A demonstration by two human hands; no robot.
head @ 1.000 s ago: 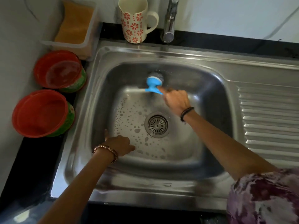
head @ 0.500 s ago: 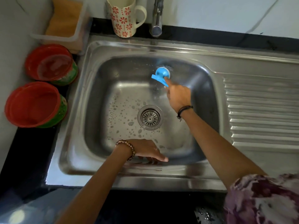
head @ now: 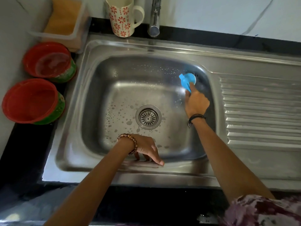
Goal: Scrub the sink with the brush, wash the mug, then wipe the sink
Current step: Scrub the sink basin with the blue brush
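Observation:
A steel sink fills the middle of the view, its floor dotted with soap foam around the drain. My right hand grips the blue brush and presses its head against the basin's far right corner. My left hand rests with spread fingers on the sink's near rim. A cream mug with red flowers stands upright on the counter behind the sink, left of the tap.
Two stacks of red and green bowls sit on the dark counter to the left. A clear tub holding an orange sponge is at the back left. The ribbed drainboard lies to the right.
My right hand has swept the brush from the middle of the back wall to the far right corner. My left hand moved from the basin floor to the near rim.

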